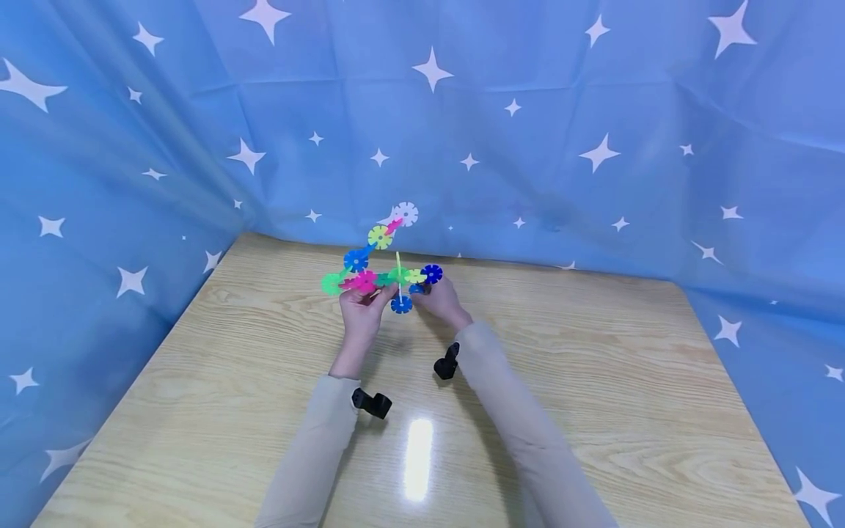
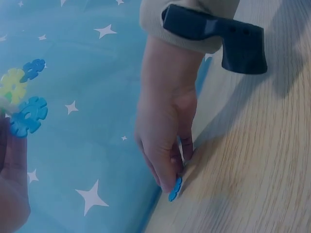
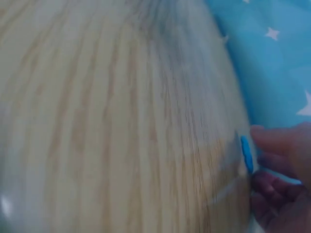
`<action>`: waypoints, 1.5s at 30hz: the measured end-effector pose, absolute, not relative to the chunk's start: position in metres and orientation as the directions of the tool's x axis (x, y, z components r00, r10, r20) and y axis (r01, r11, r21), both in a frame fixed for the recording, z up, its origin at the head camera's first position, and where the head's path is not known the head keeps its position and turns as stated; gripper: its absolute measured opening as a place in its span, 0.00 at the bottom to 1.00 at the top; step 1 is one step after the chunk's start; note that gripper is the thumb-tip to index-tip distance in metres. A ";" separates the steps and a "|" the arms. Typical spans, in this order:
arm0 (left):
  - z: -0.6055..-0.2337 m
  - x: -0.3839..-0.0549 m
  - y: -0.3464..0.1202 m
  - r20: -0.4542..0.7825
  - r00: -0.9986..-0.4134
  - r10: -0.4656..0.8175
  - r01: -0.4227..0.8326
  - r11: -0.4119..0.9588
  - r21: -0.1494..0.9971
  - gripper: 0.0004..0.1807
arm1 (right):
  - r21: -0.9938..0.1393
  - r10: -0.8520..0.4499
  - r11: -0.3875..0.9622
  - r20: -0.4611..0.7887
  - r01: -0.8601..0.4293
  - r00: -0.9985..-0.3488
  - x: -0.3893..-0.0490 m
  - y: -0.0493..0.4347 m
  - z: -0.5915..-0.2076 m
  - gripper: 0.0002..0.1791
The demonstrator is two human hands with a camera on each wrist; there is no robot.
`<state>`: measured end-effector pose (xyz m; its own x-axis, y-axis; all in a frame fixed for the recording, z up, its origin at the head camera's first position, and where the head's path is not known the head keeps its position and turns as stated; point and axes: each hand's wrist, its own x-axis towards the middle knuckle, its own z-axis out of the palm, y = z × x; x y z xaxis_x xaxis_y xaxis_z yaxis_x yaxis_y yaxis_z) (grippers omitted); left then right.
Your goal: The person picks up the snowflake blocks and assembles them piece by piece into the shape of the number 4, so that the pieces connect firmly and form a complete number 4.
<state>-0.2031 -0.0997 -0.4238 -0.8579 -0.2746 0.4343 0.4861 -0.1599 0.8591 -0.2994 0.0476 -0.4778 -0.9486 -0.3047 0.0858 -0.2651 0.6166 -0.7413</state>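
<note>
My left hand grips a chain of interlocking notched plastic discs (snowflake discs) near a pink disc. The chain runs up to a white disc past blue and yellow ones, and rightward to a dark blue disc. A blue disc sits at its lower side. Just right of it, my right hand reaches down to the tabletop. In the left wrist view, its thumb and fingers pinch a loose blue disc. The right wrist view shows this disc edge-on at the fingertips.
The wooden table extends toward me and to both sides. A blue curtain with white stars hangs along its back edge and left side. Black wrist cameras are strapped over both light sleeves.
</note>
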 end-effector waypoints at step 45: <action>-0.407 -0.188 -0.088 0.431 -0.861 -0.269 0.490 -0.216 0.844 0.06 | -0.928 -0.037 0.312 0.203 -0.205 -0.978 -0.246 0.115 -0.405 0.12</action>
<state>-0.1882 -0.0882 -0.4071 -0.8613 -0.2687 0.4313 0.4902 -0.2158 0.8444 -0.2460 0.1153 -0.4047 -0.9784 -0.0368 0.2034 -0.2046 0.3119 -0.9278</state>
